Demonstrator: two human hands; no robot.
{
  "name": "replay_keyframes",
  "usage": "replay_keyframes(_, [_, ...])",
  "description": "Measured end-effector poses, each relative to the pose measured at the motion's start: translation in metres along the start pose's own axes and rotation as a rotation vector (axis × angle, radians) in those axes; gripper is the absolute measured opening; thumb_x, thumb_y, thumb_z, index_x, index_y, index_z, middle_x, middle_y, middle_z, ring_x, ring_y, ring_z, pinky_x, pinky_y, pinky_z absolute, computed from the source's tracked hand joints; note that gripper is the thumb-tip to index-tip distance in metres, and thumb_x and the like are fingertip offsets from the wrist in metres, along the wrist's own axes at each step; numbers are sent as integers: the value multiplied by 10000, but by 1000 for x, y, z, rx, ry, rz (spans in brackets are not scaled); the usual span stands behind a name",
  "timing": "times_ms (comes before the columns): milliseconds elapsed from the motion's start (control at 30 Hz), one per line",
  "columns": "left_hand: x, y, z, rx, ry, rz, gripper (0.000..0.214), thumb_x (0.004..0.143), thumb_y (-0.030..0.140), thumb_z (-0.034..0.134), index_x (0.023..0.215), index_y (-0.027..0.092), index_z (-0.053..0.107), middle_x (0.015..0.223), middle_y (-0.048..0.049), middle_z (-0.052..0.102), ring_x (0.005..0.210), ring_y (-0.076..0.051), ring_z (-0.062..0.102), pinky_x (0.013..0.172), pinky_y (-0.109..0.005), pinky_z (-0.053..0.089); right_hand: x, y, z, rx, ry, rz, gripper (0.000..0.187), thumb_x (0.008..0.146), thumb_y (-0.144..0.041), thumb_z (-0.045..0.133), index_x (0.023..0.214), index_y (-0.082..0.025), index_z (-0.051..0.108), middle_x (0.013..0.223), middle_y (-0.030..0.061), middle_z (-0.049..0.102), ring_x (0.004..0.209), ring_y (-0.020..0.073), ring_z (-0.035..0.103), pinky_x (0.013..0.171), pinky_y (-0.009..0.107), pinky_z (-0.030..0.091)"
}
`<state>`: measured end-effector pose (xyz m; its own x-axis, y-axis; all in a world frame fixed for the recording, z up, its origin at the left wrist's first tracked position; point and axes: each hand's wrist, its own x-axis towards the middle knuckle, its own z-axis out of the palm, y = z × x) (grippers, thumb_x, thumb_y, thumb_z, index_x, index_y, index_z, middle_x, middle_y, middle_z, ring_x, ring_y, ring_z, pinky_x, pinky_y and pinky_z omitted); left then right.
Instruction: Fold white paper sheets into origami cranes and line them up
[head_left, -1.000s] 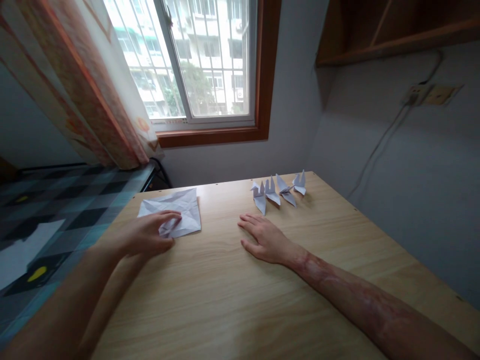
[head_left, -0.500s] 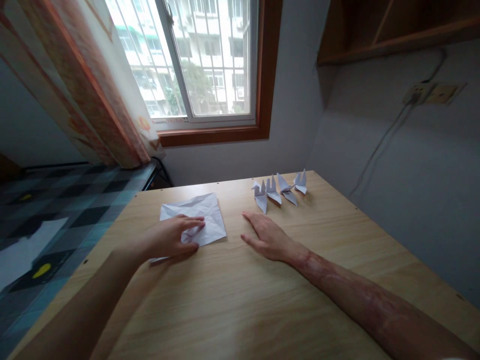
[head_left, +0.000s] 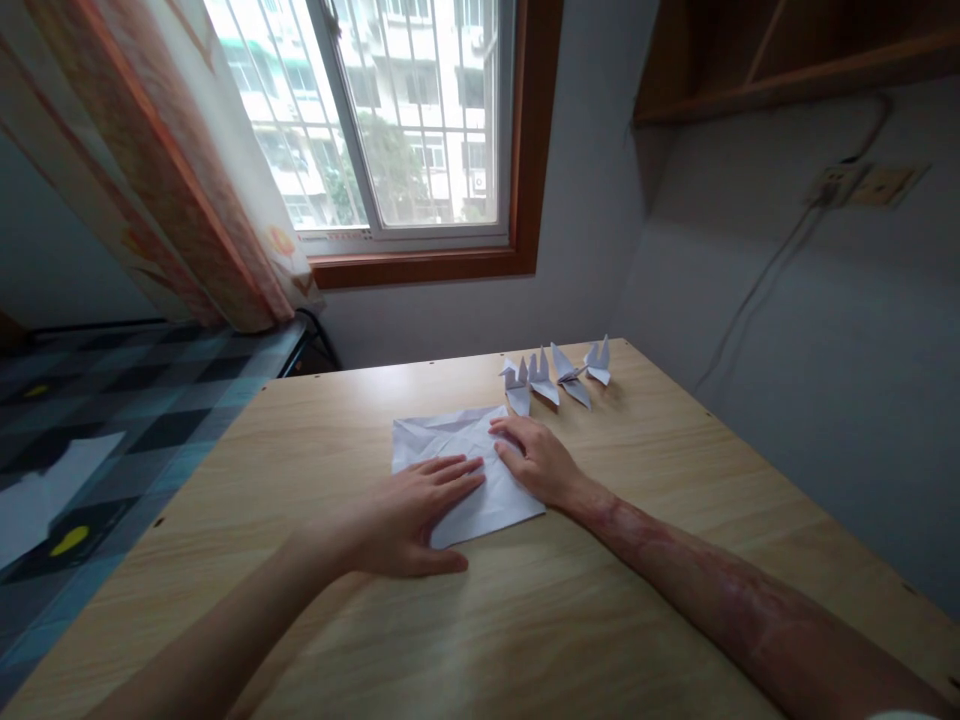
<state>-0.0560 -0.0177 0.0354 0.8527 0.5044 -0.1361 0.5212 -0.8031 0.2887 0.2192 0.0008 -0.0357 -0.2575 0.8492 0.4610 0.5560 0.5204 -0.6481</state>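
A creased white sheet of paper (head_left: 487, 500) lies on the wooden table in front of me. Across its left part rests my left hand (head_left: 420, 510), palm down, fingers stretched and thumb apart on the near side. My right hand (head_left: 538, 460) lies over the sheet's right edge, its fingers spread and loosely bent on the paper. Just beyond the right hand stand several folded paper cranes (head_left: 544, 378) in a row. Fold lines cross the sheet; its left part is partly hidden under my left hand.
The wooden table (head_left: 315, 440) reaches to the wall below a barred window (head_left: 427, 130). On the left, loose white paper (head_left: 60, 490) lies on a checked bedspread (head_left: 172, 370). A shelf (head_left: 750, 90) and a socket with a cord (head_left: 832, 190) are on the right wall.
The sheet has moved right and a little nearer, with my left hand on it. My right hand, earlier beside the sheet on the table, now lies over its right edge.
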Motion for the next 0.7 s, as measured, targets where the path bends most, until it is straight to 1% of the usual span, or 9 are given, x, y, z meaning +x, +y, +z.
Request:
replay_keyframes(67, [-6, -2, -5, 13, -23, -48, 1045, 850, 626, 847, 1736, 250, 441, 1820, -137, 359, 1652, -404, 412, 1344, -546, 401, -1, -2, 1, -92, -19, -19, 270, 998, -220, 678, 1260, -201, 742, 1325, 111, 797, 1293, 285, 718, 1233, 476, 468])
replay_keyframes(167, [-18, -10, -13, 71, -30, -201, 1064, 770, 598, 890, 1696, 240, 509, 1792, -158, 412, 1624, -431, 450, 1332, -566, 409, -3, -9, -1, -207, -91, -69, 342, 961, -224, 726, 1301, -187, 739, 1403, 125, 765, 1350, 301, 691, 1282, 479, 428])
replay_keyframes(267, [-27, -14, -17, 108, -40, -318, 1060, 745, 575, 880, 1670, 183, 543, 1778, -199, 421, 1611, -449, 465, 1323, -562, 424, -2, -21, -9, -278, -180, -85, 450, 1003, -337, 729, 1409, -145, 699, 1477, 157, 727, 1396, 325, 671, 1343, 501, 360])
replay_keyframes(300, [-28, -14, -18, 112, -46, -332, 1049, 743, 571, 873, 1657, 166, 557, 1773, -206, 429, 1605, -449, 474, 1317, -555, 434, -2, -24, -13, -288, -213, -87, 512, 1024, -389, 718, 1463, -130, 669, 1491, 170, 718, 1414, 330, 661, 1353, 502, 347])
replay_keyframes(400, [-28, -5, -20, 125, -60, -334, 983, 736, 533, 848, 1609, 152, 605, 1742, -210, 482, 1570, -442, 524, 1290, -534, 477, 0, -34, -31, -285, -366, -82, 743, 1011, -578, 736, 1570, -108, 600, 1577, 210, 655, 1499, 356, 600, 1315, 477, 415])
replay_keyframes(467, [-26, 6, -22, 145, -63, -333, 891, 748, 485, 812, 1561, 162, 644, 1692, -213, 548, 1502, -444, 598, 1242, -540, 526, 0, -37, -44, -269, -481, -73, 1005, 918, -754, 771, 1654, -119, 520, 1649, 216, 592, 1552, 378, 549, 1330, 489, 400])
replay_keyframes(533, [-23, 17, -23, 174, -62, -331, 795, 750, 429, 772, 1495, 163, 687, 1625, -220, 614, 1410, -454, 670, 1175, -555, 575, -3, -37, -53, -272, -547, -44, 1289, 769, -876, 819, 1718, -99, 424, 1725, 243, 491, 1623, 410, 455, 1371, 508, 333])
replay_keyframes(600, [-20, 25, -22, 201, -67, -328, 729, 741, 387, 750, 1441, 186, 719, 1594, -214, 640, 1345, -457, 708, 1115, -554, 610, -8, -36, -57, -299, -601, -23, 1420, 698, -900, 843, 1755, -91, 349, 1787, 261, 371, 1687, 421, 337, 1401, 514, 261])
replay_keyframes(700, [-20, 24, -17, 207, -41, -304, 717, 733, 317, 731, 1443, 216, 712, 1602, -195, 638, 1314, -440, 727, 1084, -533, 623, -13, -32, -56, -343, -653, -9, 1478, 675, -871, 869, 1771, -65, 292, 1817, 289, 262, 1723, 429, 234, 1416, 525, 197])
